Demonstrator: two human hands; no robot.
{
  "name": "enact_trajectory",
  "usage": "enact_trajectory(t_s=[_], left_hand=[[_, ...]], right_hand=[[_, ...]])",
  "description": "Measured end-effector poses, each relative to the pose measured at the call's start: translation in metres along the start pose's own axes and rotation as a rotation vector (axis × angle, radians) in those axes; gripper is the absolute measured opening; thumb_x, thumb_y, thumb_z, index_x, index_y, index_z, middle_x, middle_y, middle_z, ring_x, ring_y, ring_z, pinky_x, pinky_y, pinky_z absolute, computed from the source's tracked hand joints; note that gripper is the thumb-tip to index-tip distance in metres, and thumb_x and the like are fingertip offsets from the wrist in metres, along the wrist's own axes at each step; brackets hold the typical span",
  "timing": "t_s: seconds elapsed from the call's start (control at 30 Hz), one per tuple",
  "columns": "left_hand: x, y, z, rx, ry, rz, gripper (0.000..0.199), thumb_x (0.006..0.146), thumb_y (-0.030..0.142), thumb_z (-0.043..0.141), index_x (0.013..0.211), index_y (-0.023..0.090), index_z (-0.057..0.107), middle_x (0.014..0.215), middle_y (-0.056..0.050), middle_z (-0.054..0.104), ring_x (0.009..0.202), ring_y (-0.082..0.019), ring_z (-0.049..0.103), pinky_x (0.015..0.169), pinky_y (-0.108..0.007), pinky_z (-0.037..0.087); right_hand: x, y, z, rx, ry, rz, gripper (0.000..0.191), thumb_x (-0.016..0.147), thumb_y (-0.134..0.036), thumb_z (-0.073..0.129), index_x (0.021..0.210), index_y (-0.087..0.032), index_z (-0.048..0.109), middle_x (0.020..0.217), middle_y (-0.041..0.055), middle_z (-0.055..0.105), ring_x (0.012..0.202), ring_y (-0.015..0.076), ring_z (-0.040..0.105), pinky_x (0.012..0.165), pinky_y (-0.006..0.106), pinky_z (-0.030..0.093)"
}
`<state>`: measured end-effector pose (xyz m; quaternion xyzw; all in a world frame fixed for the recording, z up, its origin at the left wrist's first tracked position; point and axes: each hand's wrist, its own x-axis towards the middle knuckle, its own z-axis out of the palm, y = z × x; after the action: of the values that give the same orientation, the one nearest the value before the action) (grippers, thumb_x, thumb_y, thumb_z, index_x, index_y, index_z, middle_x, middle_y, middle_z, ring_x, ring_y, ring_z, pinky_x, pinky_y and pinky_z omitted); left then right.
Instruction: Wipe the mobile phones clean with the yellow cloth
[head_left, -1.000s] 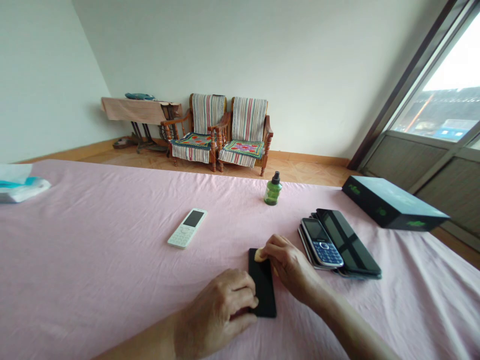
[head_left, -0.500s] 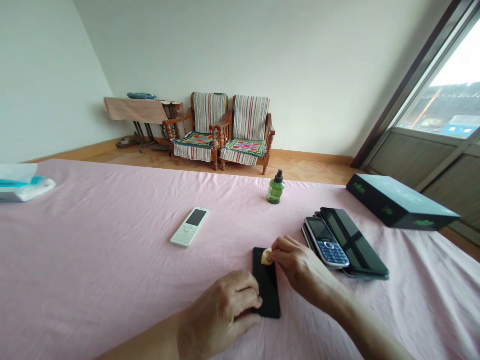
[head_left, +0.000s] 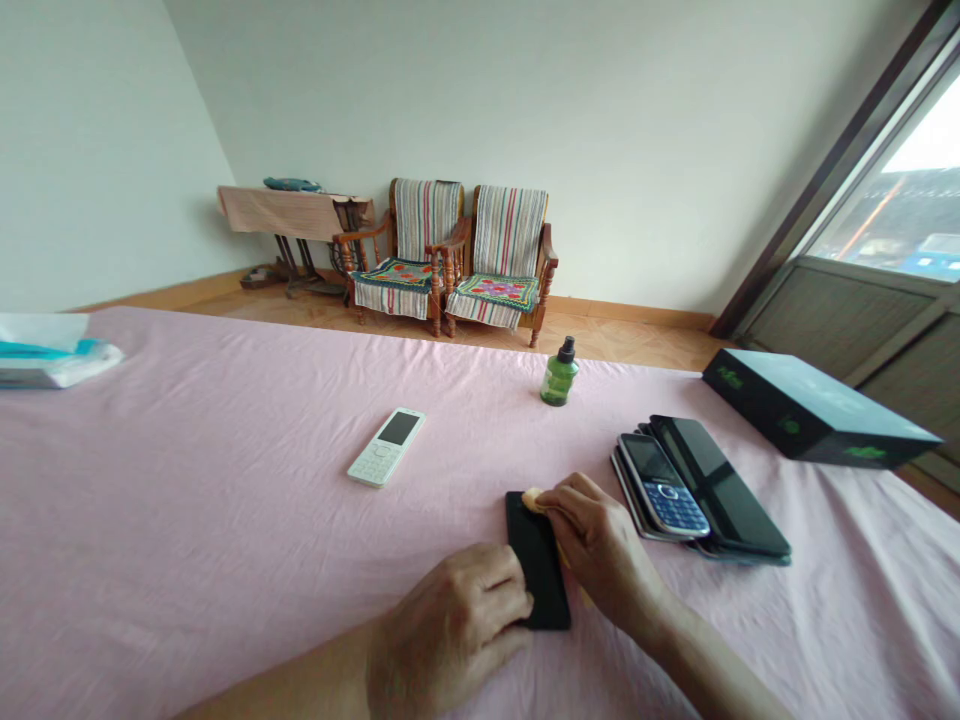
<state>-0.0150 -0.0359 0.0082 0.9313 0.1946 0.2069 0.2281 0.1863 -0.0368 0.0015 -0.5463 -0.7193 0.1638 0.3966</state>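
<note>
A flat black phone (head_left: 540, 565) lies on the pink cloth, its far end pointing away from me. My left hand (head_left: 469, 620) is closed at its left edge, fingertips curled against it and steadying it. At its far end my right hand (head_left: 592, 530) pinches a pale yellow cloth (head_left: 533, 499) and presses it on the surface. Some yellow also shows beneath that hand, right of the phone. A white keypad phone (head_left: 387, 447) lies farther off to the left. Right of my right hand, a blue keypad phone (head_left: 664, 488) rests beside dark phones (head_left: 720, 490) in a pile.
A green bottle with a black top (head_left: 560, 373) stands toward the far edge. The black box with a pale lid (head_left: 817, 410) sits at the right, and a tissue pack (head_left: 67, 360) at the far left. Two wooden armchairs (head_left: 491, 255) stand beyond the pink-covered surface (head_left: 225, 480).
The yellow cloth and the fingertips of my right hand have shifted slightly toward the phone's far edge. My left hand stays at the left edge. The whole view has shifted a little.
</note>
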Motion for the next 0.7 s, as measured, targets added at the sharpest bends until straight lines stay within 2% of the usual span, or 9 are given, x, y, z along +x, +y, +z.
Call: enact_trajectory(t_s=[0.2, 0.4, 0.57, 0.63, 0.7], left_hand=[[-0.001, 0.000, 0.002, 0.014, 0.003, -0.033, 0.014, 0.084, 0.008, 0.067, 0.094, 0.016, 0.061, 0.093, -0.003, 0.059, 0.085, -0.017, 0.059, 0.075, -0.027, 0.050], [0.001, 0.002, -0.002, 0.022, -0.037, -0.050, 0.013, 0.084, 0.008, 0.067, 0.093, 0.016, 0.061, 0.093, -0.002, 0.059, 0.086, -0.017, 0.058, 0.076, -0.027, 0.050], [0.001, 0.001, -0.003, 0.032, -0.039, -0.025, 0.012, 0.085, 0.010, 0.066, 0.093, 0.016, 0.062, 0.093, -0.002, 0.059, 0.088, -0.018, 0.058, 0.076, -0.028, 0.049], [0.001, -0.001, -0.003, 0.036, -0.032, -0.011, 0.011, 0.085, 0.010, 0.066, 0.094, 0.016, 0.061, 0.093, -0.003, 0.059, 0.088, -0.018, 0.058, 0.077, -0.028, 0.048], [0.000, -0.002, -0.004, 0.037, -0.032, 0.003, 0.011, 0.086, 0.010, 0.064, 0.096, 0.016, 0.061, 0.094, -0.003, 0.060, 0.087, -0.018, 0.058, 0.077, -0.029, 0.048]], right_hand=[[0.002, 0.008, 0.006, -0.090, -0.045, -0.009, 0.028, 0.088, -0.005, 0.044, 0.093, -0.021, 0.068, 0.083, 0.0031, 0.058, 0.077, 0.0160, 0.060, 0.070, 0.027, 0.046], [0.000, -0.001, 0.001, -0.175, -0.103, -0.021, 0.029, 0.085, 0.000, 0.043, 0.087, -0.019, 0.065, 0.083, 0.0032, 0.057, 0.076, 0.0171, 0.057, 0.070, 0.029, 0.043], [-0.003, -0.010, -0.002, -0.006, -0.188, -0.079, 0.031, 0.083, 0.002, 0.046, 0.086, -0.020, 0.067, 0.087, 0.0029, 0.059, 0.081, 0.0156, 0.058, 0.073, 0.026, 0.045], [-0.003, -0.008, -0.002, 0.062, -0.134, -0.088, 0.030, 0.086, 0.000, 0.048, 0.089, -0.022, 0.069, 0.088, 0.0026, 0.060, 0.083, 0.0153, 0.058, 0.075, 0.026, 0.046], [-0.001, -0.003, 0.001, 0.055, 0.000, -0.055, 0.026, 0.088, -0.005, 0.050, 0.091, -0.021, 0.069, 0.086, 0.0035, 0.061, 0.082, 0.0161, 0.058, 0.073, 0.027, 0.046]])
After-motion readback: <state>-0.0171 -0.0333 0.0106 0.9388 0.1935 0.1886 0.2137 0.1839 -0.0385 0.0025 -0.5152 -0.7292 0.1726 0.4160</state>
